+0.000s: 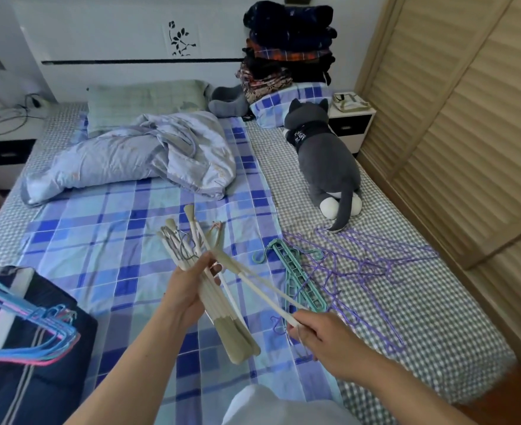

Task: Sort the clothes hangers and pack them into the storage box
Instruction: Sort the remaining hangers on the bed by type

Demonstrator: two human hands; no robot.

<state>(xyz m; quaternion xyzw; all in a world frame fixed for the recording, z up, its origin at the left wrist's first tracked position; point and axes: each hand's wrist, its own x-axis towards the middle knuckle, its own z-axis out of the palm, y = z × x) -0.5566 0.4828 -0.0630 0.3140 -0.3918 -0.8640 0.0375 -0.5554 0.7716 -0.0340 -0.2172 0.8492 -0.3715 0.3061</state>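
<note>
Step in hand: cream hangers being gathered into one bundle, judged from the hand positions.
Left hand (188,286): centre of frame, fingers curled round a bundle of cream hangers (219,305); firm grasp, bundle held upright-ish, tilted toward lower right.
Right hand (323,342): lower right of centre, fingers pinched on the end of a single cream hanger (262,286); its far end is laid across the bundle near the left-hand fingers.
Storage box (38,348): lower left of frame, dark fabric w/ pale trim, open at top.
Packed so far: a stack of blue and pink hangers (29,338) is seen in/over the box, hooks aligned; whether fully seated inside cannot be told.
Left to sort, item 1: purple hangers (360,271), spread loose on the grey-checked sheet, right of centre, overlapping each other, not yet stacked.
Left to sort, item 2: teal multi-hole hanger (299,280), lying on the bed (115,246) just beside the purple ones, touching or overlapping them at its right edge.
Progress est.: approx. one colour group packed, one group in the hands, two groups untouched; task judged under half done.
Next req.: single hanger to be aligned w/ bundle, then bundle carried to box at lower left.
Risk: hooks in the bundle may snag when more are added.
</note>
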